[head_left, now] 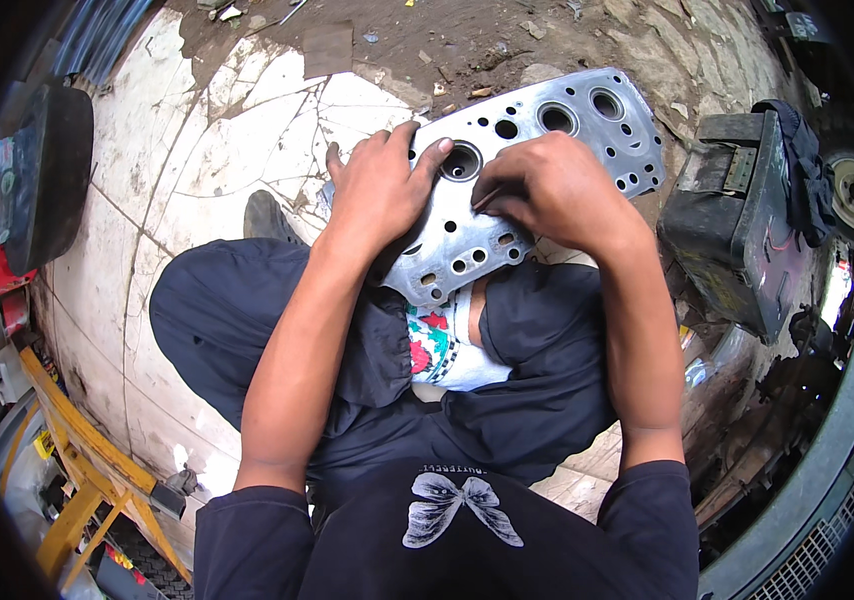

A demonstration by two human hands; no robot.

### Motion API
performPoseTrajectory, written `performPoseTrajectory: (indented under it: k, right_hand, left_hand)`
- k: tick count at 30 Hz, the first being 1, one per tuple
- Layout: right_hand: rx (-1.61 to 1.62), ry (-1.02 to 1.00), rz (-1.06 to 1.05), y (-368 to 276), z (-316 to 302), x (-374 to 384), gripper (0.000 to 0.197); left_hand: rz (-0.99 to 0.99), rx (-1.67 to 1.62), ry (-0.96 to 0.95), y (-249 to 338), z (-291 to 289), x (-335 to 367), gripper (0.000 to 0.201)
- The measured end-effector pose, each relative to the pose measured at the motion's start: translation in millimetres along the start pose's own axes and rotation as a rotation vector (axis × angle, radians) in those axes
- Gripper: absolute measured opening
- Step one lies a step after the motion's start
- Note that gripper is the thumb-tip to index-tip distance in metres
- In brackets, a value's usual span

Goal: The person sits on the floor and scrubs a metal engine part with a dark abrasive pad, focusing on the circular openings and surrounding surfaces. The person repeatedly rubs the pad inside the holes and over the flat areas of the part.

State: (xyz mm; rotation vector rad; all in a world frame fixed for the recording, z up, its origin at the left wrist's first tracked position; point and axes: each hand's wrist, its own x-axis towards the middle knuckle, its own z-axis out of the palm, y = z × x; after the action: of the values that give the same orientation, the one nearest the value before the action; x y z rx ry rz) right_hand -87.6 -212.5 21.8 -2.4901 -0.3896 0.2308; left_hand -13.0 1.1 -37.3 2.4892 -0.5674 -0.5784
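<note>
A grey metal cylinder head (432, 255), flat and full of round holes, lies slanted in front of me over my crossed legs. My left hand (383, 186) rests on its left part with the fingers spread; the thumb reaches the rim of a large round valve hole (460, 161). Right of that hole, my right hand (550, 192) is closed, its fingers curled and pinched down at the metal surface. Whatever lies between those fingertips is hidden or too small to name. Two more large holes show toward the far right end.
Cracked white tiles (137, 215) cover the ground at left, with bare dirt (427, 45) beyond. A black box (722, 215) with dark cloth stands at right, near a wheel (852, 190). At lower left is a yellow frame (77, 480); a dark container (52, 175) stands at far left.
</note>
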Motion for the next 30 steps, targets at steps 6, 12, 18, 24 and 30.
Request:
performPoseTrajectory:
  k: [6, 12, 18, 24, 30]
  right_hand:
    - [0.038, -0.004, 0.024, 0, -3, -3, 0.013]
    - [-0.024, -0.011, -0.023, 0, -1, 1, 0.014]
    - [-0.221, 0.038, -0.006, -24, 1, -16, 0.010]
    - [-0.211, 0.032, -0.071, -21, 0, -18, 0.015]
    - [-0.250, -0.079, -0.069, -14, -14, -7, 0.018]
  left_hand:
    - [0.006, 0.007, 0.022, -4, 4, 0, 0.069]
    - [0.010, -0.006, 0.011, -1, 1, 0, 0.066]
    - [0.014, 0.011, 0.005, -5, 3, 1, 0.067]
    - [0.007, 0.028, -0.004, -3, 3, 2, 0.067]
    - [0.017, 0.030, 0.006, -5, 3, 1, 0.067]
